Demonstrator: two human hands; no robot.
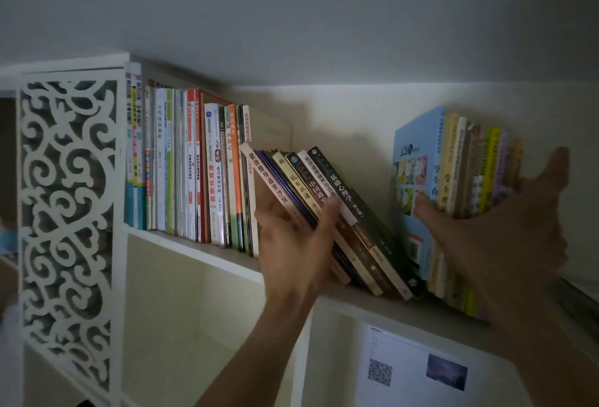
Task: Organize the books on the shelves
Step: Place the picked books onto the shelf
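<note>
While leaning books [327, 209] are slumping mid-shelf [194, 249], propping them with left hand [291, 238], fingers curled around; right hand [505, 212] clamping the right stack [453, 179]. Roughly halfway, straightening pending.

On the white shelf [201, 252] stand three groups of books. The left row [191, 170] stands upright, spines outward, close against the carved side panel. The middle group [327, 212] leans to the left, tops tilted toward the upright row. The right group [453, 186] stands nearly upright, with a light blue cover [415, 179] facing the leaning books.
</note>
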